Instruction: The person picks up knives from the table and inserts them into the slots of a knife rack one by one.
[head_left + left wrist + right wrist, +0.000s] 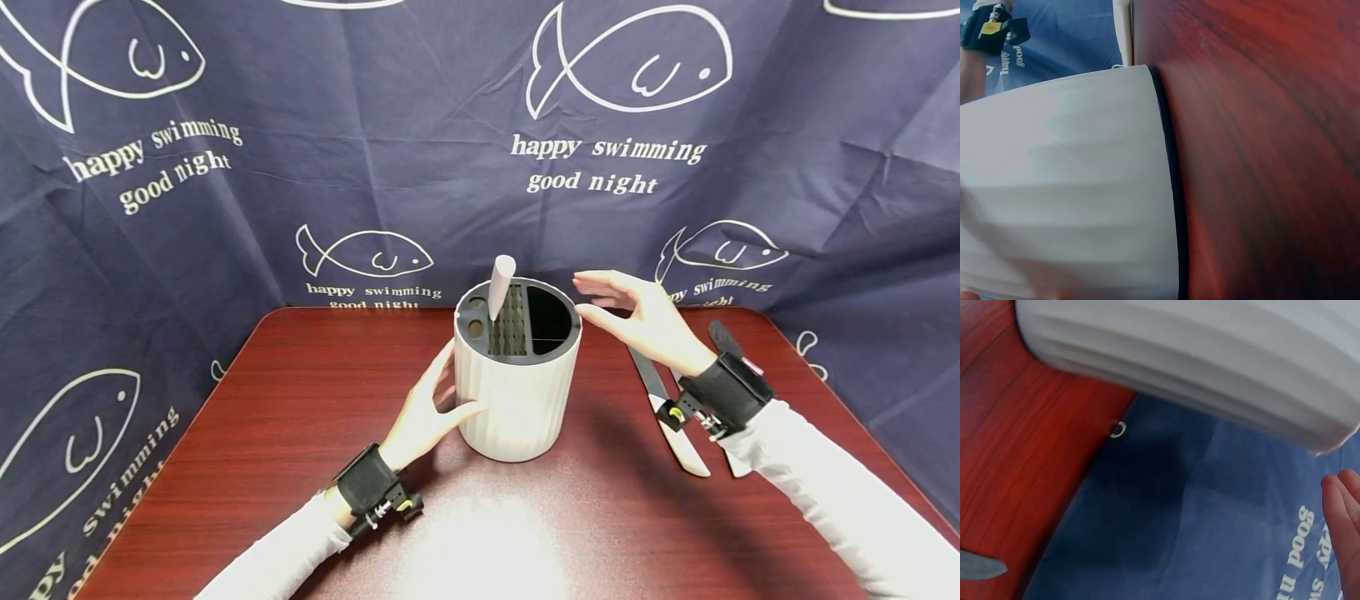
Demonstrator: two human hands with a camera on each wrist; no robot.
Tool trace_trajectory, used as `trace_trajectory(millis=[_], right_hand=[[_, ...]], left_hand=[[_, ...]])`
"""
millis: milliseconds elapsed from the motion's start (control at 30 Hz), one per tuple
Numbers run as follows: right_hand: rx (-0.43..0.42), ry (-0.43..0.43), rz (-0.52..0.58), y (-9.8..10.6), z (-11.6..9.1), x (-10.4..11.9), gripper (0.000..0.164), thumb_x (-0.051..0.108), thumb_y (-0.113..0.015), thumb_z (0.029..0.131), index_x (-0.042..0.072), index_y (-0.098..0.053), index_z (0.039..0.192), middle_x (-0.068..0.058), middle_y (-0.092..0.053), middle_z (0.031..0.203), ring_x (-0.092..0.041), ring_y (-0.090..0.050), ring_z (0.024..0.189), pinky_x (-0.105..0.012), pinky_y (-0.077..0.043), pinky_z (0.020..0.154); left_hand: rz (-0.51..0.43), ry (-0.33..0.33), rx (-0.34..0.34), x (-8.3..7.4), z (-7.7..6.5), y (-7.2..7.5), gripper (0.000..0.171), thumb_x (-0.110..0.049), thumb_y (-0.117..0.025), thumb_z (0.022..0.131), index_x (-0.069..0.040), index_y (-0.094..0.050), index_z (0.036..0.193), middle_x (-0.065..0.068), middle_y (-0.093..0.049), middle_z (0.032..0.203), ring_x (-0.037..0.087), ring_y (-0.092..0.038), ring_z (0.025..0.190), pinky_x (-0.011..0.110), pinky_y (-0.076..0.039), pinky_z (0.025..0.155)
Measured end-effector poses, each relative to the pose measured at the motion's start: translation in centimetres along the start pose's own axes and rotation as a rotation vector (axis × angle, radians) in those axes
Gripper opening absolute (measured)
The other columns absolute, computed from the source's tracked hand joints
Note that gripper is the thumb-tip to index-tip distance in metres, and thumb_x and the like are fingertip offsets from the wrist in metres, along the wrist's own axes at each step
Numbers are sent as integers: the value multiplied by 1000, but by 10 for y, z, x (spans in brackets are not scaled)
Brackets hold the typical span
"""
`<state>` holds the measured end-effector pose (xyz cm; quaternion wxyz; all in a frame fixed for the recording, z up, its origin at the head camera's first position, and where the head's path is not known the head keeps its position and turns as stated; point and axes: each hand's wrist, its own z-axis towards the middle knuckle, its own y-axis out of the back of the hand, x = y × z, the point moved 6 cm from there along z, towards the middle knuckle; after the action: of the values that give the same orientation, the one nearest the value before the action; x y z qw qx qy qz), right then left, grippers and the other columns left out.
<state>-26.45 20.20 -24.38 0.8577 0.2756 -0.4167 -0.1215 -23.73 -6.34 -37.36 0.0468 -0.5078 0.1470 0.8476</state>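
A white ribbed knife block (517, 408) stands upright on the table, its dark top carrying round holes, a slotted section and a wide compartment. One white handle (501, 287) sticks up from the slotted part, tilted slightly. My left hand (423, 421) holds the block's left side, thumb across the front and fingers round the side. In the left wrist view, the ribbed wall fills much of the picture. Beside the rim on the right, my right hand (633, 317) hovers with fingers extended and nothing in them. Its fingertips (1335, 494) show below the block's edge in the right wrist view.
On the right of the red-brown table (300, 375) lies a knife with a white handle (682, 446). Another white handle (738, 462) lies beside it, partly under my right wrist. A dark grey blade (723, 337) lies farther back. A blue fish-print cloth (465, 125) hangs behind.
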Motion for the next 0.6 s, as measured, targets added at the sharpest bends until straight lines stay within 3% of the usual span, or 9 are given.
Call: trace_trajectory(millis=[133,600], right_hand=[[2,-32,-3,7,-7,-8,42,4,-70,88,5,-61,128,-14,-64,125,3,-64,99,-15,-53,88],[8,-107,-77,25,-34,-35,43,5,-70,88,4,-60,129,-17,-64,124,5,-63,98,-8,-51,83]], left_hand=[[-24,3,-2,0,-1,0,91,6,-76,79,-5,-24,153,22,-34,152,37,-36,137,48,-42,108],[-30,20,-7,2,-1,0,92,6,-76,79,-7,-24,154,22,-34,151,37,-36,137,48,-40,109]])
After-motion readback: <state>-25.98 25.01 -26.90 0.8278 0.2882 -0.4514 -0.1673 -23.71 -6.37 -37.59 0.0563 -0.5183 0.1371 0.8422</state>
